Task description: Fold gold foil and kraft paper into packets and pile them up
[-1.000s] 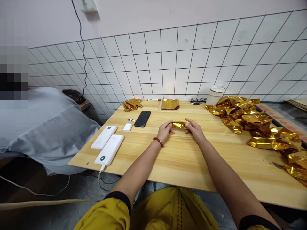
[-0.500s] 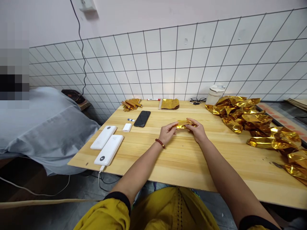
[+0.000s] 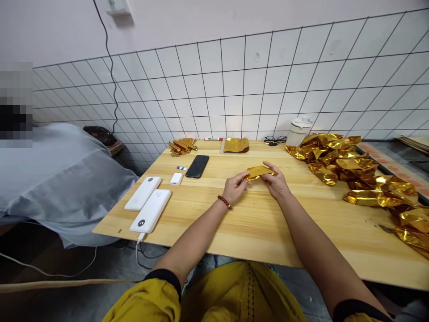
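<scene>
A small piece of gold foil paper point(image 3: 258, 171), partly folded, is held between my two hands above the middle of the wooden table point(image 3: 214, 223). My left hand point(image 3: 235, 187) pinches its left end between thumb and fingers; a red bead bracelet is on that wrist. At the right end, my right hand point(image 3: 276, 182) grips the paper, with its index finger raised off the top and the thumb at the near side. Folded gold foil pieces point(image 3: 357, 167) lie heaped to the right of my right hand.
Beyond my hands lie a stack of gold sheets point(image 3: 236, 145), gold strips point(image 3: 182, 146), a red-and-white marker point(image 3: 213, 139), glasses point(image 3: 275, 139) and a white cup point(image 3: 298, 132). On the left are a phone point(image 3: 197, 166), a white charger point(image 3: 176, 179) and two power banks point(image 3: 150, 210). A person in grey point(image 3: 67, 179) is farther left.
The gold paper has tilted so more of its flat top face shows. My right index finger has lifted away from it. The camera view has shifted slightly.
</scene>
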